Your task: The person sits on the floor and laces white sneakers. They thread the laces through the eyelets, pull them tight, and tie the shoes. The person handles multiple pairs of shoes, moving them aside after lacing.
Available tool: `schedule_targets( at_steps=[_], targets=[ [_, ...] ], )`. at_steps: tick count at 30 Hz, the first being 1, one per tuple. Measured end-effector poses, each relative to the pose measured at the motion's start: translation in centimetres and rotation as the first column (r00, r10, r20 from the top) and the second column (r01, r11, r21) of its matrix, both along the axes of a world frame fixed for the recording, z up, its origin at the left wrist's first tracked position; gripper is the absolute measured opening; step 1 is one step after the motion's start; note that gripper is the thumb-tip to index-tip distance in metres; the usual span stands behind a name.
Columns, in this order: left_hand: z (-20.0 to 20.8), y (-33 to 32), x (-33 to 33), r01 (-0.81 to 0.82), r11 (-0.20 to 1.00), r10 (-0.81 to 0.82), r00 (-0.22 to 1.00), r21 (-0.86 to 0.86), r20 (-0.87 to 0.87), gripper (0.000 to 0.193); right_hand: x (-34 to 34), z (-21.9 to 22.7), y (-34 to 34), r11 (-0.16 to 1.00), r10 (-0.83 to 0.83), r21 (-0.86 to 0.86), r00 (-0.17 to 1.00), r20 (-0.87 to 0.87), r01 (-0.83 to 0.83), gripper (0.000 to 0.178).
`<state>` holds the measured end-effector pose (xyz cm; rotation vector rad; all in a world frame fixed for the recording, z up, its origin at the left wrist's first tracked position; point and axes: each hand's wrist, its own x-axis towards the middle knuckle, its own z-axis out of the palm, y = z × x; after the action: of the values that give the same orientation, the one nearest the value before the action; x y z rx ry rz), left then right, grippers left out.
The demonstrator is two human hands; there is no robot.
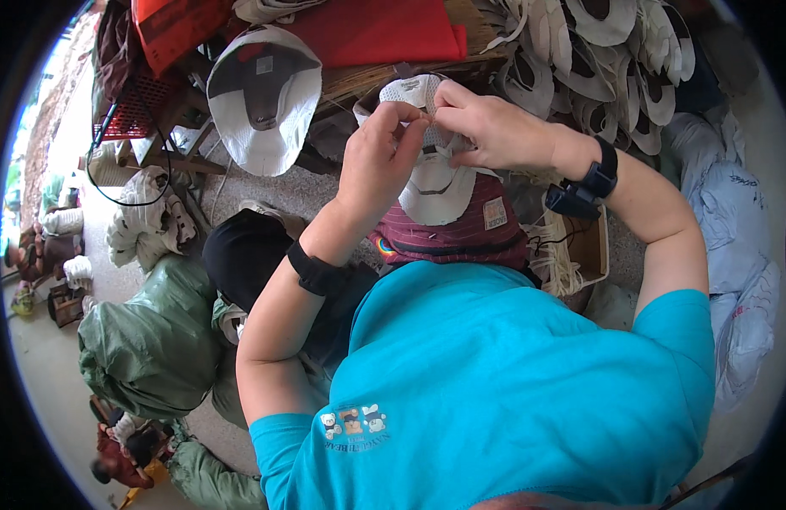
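A white shoe upper with mesh at its far end lies over the maroon striped cloth on my lap. Above its middle, my left hand has thumb and forefinger pinched together. My right hand is closed opposite it, fingers curled close to the left fingertips. Whatever is between the fingertips is too small to make out. Part of the upper is hidden beneath both hands. Dark bands circle my wrists, the right one carrying a small black device.
Another white upper with a dark lining leans at the wooden bench, near a red cloth. Several pale uppers hang at the far right. Off-white laces spill from a box. Green sacks stand left; white sacks right. People work at far left.
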<state>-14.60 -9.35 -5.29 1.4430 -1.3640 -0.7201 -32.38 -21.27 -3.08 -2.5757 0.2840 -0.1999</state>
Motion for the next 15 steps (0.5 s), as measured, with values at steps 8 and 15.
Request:
schedule_targets(
  at_steps=[8,15],
  targets=[
    [-1.3,-0.7,0.2,0.174,0.954,-0.065,0.915,-0.244,0.397,0.007,-1.2,-0.9,0.8,0.989,-0.136,0.066,0.989,0.062,0.132,0.035],
    [-2.4,-0.4,0.1,0.082,0.997,-0.083,0.993,-0.011,-0.081,0.008,-0.3,-0.5,0.3,0.991,-0.133,-0.008,0.991,0.020,0.133,0.019]
  ],
)
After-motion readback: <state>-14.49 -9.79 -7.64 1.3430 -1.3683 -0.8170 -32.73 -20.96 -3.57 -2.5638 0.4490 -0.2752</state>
